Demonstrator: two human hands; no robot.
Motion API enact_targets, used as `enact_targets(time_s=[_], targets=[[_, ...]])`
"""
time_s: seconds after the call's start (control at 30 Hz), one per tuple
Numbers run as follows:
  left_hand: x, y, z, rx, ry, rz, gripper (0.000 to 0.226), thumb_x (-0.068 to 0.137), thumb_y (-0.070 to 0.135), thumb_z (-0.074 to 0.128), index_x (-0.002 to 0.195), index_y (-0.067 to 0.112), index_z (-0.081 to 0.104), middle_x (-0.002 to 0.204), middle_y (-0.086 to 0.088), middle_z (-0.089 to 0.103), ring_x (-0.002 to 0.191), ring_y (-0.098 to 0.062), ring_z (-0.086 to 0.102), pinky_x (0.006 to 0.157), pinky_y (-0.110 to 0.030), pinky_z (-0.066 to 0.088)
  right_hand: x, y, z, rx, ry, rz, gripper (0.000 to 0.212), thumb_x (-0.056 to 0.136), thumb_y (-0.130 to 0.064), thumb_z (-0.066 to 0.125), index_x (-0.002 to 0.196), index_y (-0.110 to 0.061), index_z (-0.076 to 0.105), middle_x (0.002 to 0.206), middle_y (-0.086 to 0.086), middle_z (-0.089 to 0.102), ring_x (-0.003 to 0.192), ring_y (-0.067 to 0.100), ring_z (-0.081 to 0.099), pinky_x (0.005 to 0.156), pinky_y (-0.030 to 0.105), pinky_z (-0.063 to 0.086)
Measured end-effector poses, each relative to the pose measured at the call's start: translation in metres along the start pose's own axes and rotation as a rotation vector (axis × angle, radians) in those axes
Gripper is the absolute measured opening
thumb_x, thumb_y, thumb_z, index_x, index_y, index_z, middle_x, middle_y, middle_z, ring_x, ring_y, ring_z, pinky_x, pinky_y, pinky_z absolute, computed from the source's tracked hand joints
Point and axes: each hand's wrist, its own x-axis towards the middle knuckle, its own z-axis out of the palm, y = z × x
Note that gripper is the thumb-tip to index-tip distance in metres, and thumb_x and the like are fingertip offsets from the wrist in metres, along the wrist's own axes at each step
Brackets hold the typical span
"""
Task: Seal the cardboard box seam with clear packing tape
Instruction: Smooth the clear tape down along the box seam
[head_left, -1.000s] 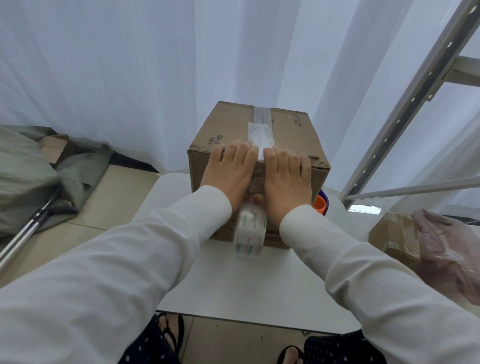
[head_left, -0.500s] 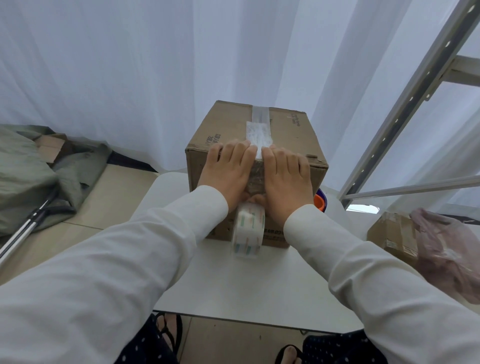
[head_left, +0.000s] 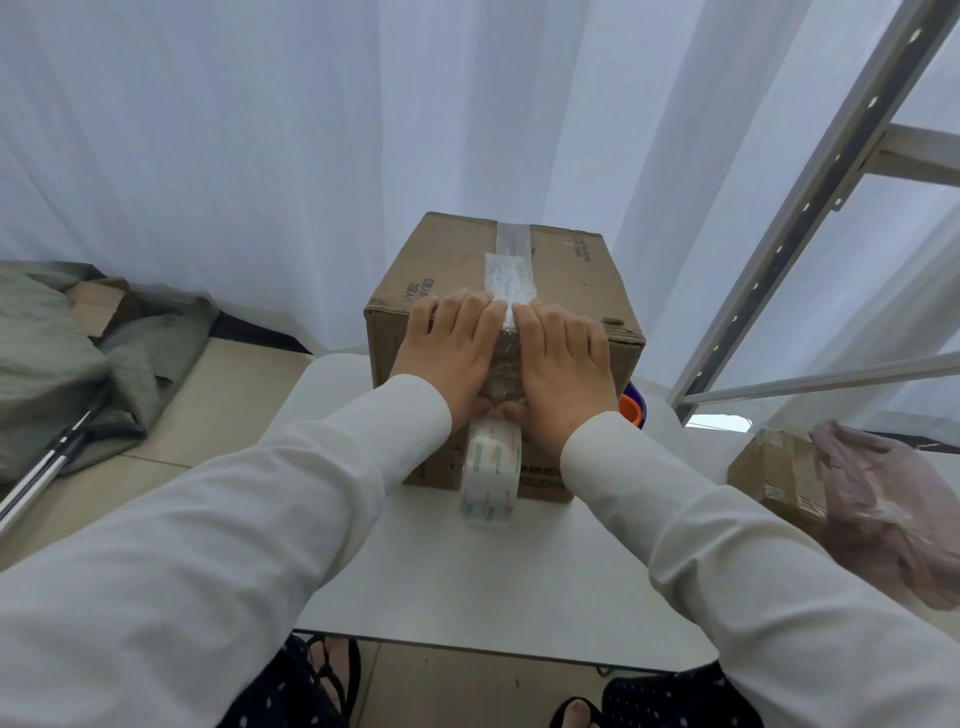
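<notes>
A brown cardboard box (head_left: 447, 260) stands on a white table (head_left: 467, 582). A strip of clear tape (head_left: 509, 270) runs along its top seam and down over the near edge. My left hand (head_left: 447, 353) and my right hand (head_left: 563, 364) lie flat on the near face, one on each side of the strip, fingertips reaching the top edge. My thumbs meet low on the tape. The tape roll (head_left: 491, 470) hangs from the strip just below my hands, against the box front.
An orange and blue object (head_left: 631, 408) peeks out behind the box's right side. A smaller taped box (head_left: 769, 467) and a pink plastic bag (head_left: 893, 509) sit at the right. A metal frame (head_left: 810, 192) rises at the right, and white curtains hang behind. Green fabric (head_left: 47, 353) and metal poles (head_left: 36, 473) lie at the left.
</notes>
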Motion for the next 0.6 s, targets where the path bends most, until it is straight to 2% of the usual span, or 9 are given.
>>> enact_targets(time_s=[0.17,0.33,0.5,0.6], targets=[[-0.0009,0.0016,0.0022,0.02,0.003,-0.028,0.096,0.063,0.044,0.074,0.126,0.019,0.006,0.142,-0.01,0.036,0.133,-0.03,0.031,0.107,-0.043,0.022,-0.0001,-0.0049,0.0031,0.019,0.021,0.044,0.088,0.077,-0.046,0.066,0.128,-0.022,-0.002,0.145,0.008,0.024,0.134,0.028,0.023,0.114,0.039,0.009],[0.0,0.0016,0.0002,-0.019,-0.033,-0.028,0.093,0.072,0.042,0.067,0.132,0.016,0.0,0.148,-0.007,0.022,0.139,-0.027,0.018,0.111,-0.042,0.013,-0.0004,0.0016,-0.0032,0.042,-0.01,0.0,0.085,0.077,-0.043,0.067,0.141,-0.02,0.016,0.144,0.005,0.025,0.133,0.025,0.023,0.112,0.037,0.012],[-0.0024,0.0025,-0.0001,0.044,0.001,-0.042,0.089,0.071,0.043,0.069,0.127,0.017,0.005,0.144,-0.007,0.035,0.134,-0.027,0.032,0.108,-0.041,0.025,-0.0023,0.0023,-0.0041,0.04,0.036,0.0,0.075,0.079,-0.033,0.067,0.14,-0.018,0.026,0.142,0.006,0.033,0.129,0.027,0.03,0.108,0.037,0.018],[-0.0021,0.0046,0.0019,0.065,0.008,-0.055,0.084,0.076,0.041,0.064,0.132,0.013,0.009,0.145,-0.008,0.033,0.135,-0.027,0.03,0.109,-0.042,0.024,-0.0016,0.0004,-0.0003,0.018,0.048,0.01,0.073,0.079,-0.033,0.067,0.139,-0.017,0.028,0.141,0.008,0.036,0.128,0.028,0.032,0.108,0.038,0.02]])
